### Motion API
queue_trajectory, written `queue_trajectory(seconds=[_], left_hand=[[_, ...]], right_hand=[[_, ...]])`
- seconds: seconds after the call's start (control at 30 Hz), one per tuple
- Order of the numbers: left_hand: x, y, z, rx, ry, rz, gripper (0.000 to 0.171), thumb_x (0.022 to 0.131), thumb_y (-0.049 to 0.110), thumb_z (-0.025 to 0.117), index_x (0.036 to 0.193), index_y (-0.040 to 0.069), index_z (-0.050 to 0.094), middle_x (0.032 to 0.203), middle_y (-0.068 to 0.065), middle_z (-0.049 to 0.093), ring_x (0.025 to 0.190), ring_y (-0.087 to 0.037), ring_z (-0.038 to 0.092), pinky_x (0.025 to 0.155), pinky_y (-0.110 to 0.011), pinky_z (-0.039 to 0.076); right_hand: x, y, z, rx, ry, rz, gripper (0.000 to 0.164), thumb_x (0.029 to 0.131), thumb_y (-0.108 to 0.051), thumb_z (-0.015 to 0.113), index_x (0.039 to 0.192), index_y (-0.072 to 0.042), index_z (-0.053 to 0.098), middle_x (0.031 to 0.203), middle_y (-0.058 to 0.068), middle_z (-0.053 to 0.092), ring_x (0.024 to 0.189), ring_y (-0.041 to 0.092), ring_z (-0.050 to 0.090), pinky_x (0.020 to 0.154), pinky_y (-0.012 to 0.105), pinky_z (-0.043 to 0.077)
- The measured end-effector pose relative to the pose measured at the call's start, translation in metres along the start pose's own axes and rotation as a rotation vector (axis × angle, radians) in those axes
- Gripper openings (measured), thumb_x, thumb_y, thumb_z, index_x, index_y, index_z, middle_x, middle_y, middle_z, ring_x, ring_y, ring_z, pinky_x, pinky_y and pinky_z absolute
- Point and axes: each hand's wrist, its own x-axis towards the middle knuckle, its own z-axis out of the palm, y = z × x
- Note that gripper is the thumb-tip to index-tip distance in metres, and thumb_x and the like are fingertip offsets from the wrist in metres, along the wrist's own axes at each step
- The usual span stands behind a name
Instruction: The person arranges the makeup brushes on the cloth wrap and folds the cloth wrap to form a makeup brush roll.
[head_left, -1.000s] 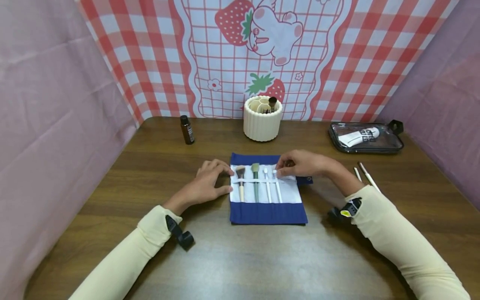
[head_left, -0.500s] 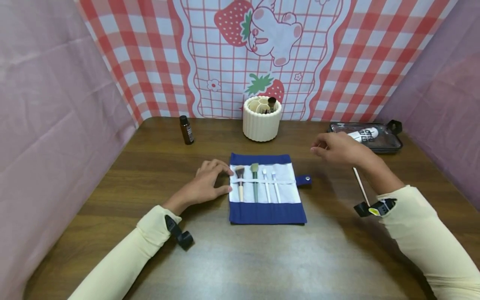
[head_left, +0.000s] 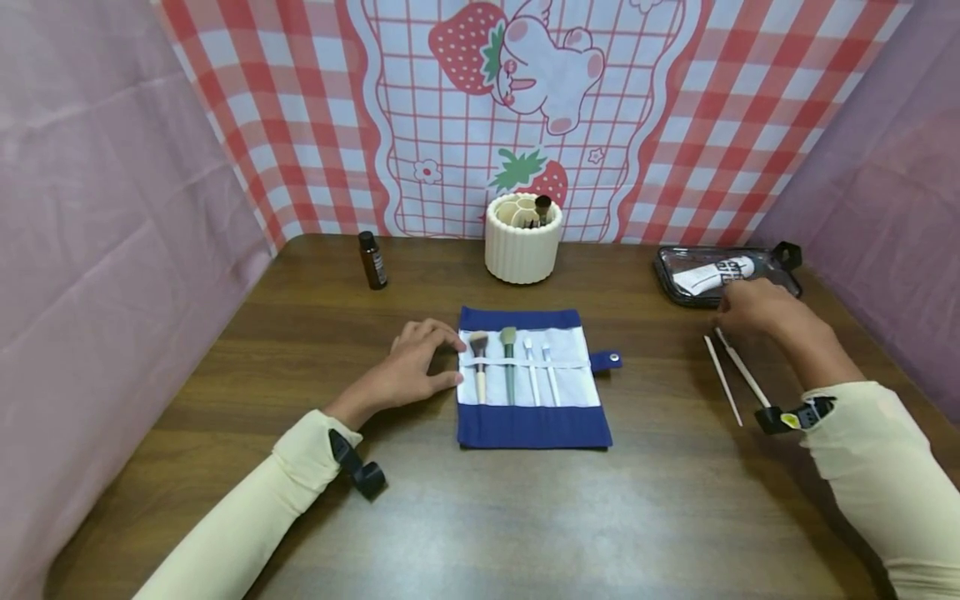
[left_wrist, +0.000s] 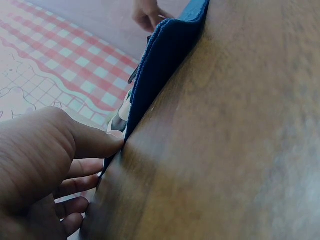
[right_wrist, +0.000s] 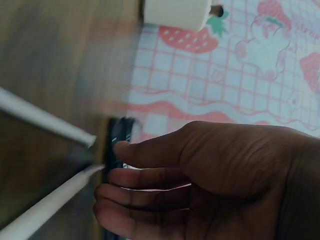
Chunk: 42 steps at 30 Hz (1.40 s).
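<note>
A blue and white cloth brush roll [head_left: 534,427] lies unfolded on the table. Under its white elastic band sit a fan-topped makeup brush [head_left: 480,343], a green-handled brush [head_left: 510,367] and two slim white tools [head_left: 534,379]. My left hand [head_left: 408,367] rests at the roll's left edge; in the left wrist view its thumb [left_wrist: 100,142] touches the blue cloth. To the right, my right hand [head_left: 761,308] hovers over the upper ends of a thin white stick [head_left: 723,382] and a thicker white brush-like stick [head_left: 746,371]. Nothing shows between its bent fingers [right_wrist: 145,195].
Behind the roll stands a ribbed cream holder [head_left: 522,250] with a dark brush in it. A small brown bottle [head_left: 372,262] is at the back left. A clear black-edged pouch [head_left: 675,287] holding a white tube [head_left: 712,275] lies at the back right.
My right hand has left the roll's upper right corner and moved right to the two white sticks. The left hand stays at the roll's left edge.
</note>
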Motion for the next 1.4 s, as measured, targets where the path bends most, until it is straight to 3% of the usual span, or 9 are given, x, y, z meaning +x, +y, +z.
queue_trajectory(seconds=[0.1,0.27,0.5,0.63,0.73,0.9,1.13,1.4], left_hand=[[0.000,-0.001,0.000,0.003,-0.002,0.005,0.038,0.085,0.038,0.066,0.117,0.022,0.054,0.129,0.004,0.040,0.124,-0.024,0.023,0.097,-0.051,0.019],[0.001,0.000,0.000,-0.002,-0.001,-0.002,0.038,0.085,0.038,0.066,0.117,0.022,0.054,0.129,0.004,0.040,0.125,-0.024,0.023,0.098,-0.051,0.019],[0.000,0.000,0.000,-0.003,-0.005,-0.003,0.037,0.085,0.038,0.065,0.117,0.022,0.054,0.128,0.004,0.040,0.124,-0.023,0.023,0.098,-0.050,0.019],[0.000,-0.001,0.000,0.002,-0.003,0.005,0.037,0.085,0.037,0.065,0.117,0.021,0.054,0.129,0.003,0.040,0.124,-0.024,0.023,0.098,-0.051,0.019],[0.000,-0.001,0.001,0.008,0.006,0.014,0.037,0.085,0.037,0.066,0.116,0.021,0.054,0.129,0.002,0.040,0.124,-0.024,0.024,0.097,-0.051,0.019],[0.001,-0.001,0.002,0.010,0.019,0.024,0.038,0.084,0.036,0.067,0.116,0.020,0.055,0.128,0.002,0.041,0.123,-0.024,0.025,0.096,-0.051,0.019],[0.000,-0.001,-0.001,0.005,0.001,0.000,0.036,0.085,0.038,0.065,0.117,0.023,0.054,0.127,0.006,0.040,0.125,-0.023,0.022,0.098,-0.052,0.018],[0.000,-0.001,0.001,0.005,0.009,-0.008,0.036,0.085,0.037,0.065,0.116,0.023,0.054,0.126,0.006,0.040,0.125,-0.023,0.023,0.098,-0.052,0.019]], right_hand=[[-0.001,0.007,0.008,0.015,-0.060,0.023,0.028,0.083,-0.032,0.062,0.068,-0.009,0.063,0.060,0.004,0.058,0.060,0.022,0.054,0.057,0.041,0.041],[-0.001,0.012,0.015,0.037,-0.075,0.019,0.027,0.083,-0.029,0.062,0.062,-0.011,0.060,0.053,0.001,0.056,0.052,0.016,0.055,0.056,0.036,0.040],[-0.002,0.020,0.009,0.154,-0.098,0.027,0.022,0.087,-0.025,0.057,0.081,-0.006,0.067,0.065,0.001,0.060,0.056,0.016,0.061,0.056,0.034,0.044],[-0.003,0.019,-0.003,0.147,-0.015,0.013,0.023,0.090,-0.025,0.054,0.086,-0.006,0.067,0.062,0.000,0.060,0.058,0.017,0.058,0.055,0.034,0.041],[-0.002,0.015,-0.014,0.128,0.096,0.002,0.024,0.090,-0.029,0.055,0.088,-0.007,0.066,0.061,-0.001,0.059,0.059,0.018,0.054,0.055,0.035,0.039],[0.003,0.004,-0.026,0.151,0.239,-0.010,0.036,0.090,-0.038,0.055,0.099,-0.004,0.063,0.068,0.001,0.063,0.059,0.016,0.056,0.056,0.036,0.041],[0.014,-0.022,-0.034,0.244,0.258,-0.074,0.033,0.092,-0.035,0.054,0.099,-0.004,0.059,0.087,0.011,0.065,0.060,0.017,0.062,0.054,0.034,0.045],[0.034,-0.046,-0.031,0.379,0.270,-0.157,0.024,0.093,-0.028,0.055,0.095,-0.005,0.059,0.085,0.012,0.065,0.062,0.021,0.065,0.051,0.033,0.050]])
